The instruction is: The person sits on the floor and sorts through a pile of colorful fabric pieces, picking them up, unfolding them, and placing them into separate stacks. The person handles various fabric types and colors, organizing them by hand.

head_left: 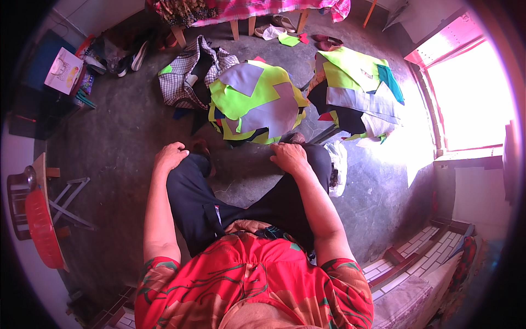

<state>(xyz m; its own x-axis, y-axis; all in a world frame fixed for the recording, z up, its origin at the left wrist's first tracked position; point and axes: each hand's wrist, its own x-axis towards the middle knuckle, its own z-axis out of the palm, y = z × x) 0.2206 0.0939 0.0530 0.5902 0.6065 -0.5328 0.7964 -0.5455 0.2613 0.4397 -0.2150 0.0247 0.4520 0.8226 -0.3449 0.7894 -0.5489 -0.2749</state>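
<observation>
My left hand (171, 156) rests on my left knee, its fingers draped over the dark trouser cloth and holding nothing. On the other knee lies my right hand (290, 156), also bare, fingers loosely spread and bent over it. Just past my knees a heap of neon-yellow and grey fabric pieces (257, 98) sits on the floor, touched by neither hand. To its right stands a second pile of yellow, grey and teal cloth scraps (361, 96). A checked cloth bag (189, 77), its mouth gaping, lies to the left of the middle heap.
A low bed with a pink cover (263, 12) is at the back, with shoes (329, 41) and scraps before it. More shoes (139, 56) lie far left. A red basin (43, 229) leans at the left. White plastic (338, 169) lies by my right leg. Light enters through the doorway (471, 98).
</observation>
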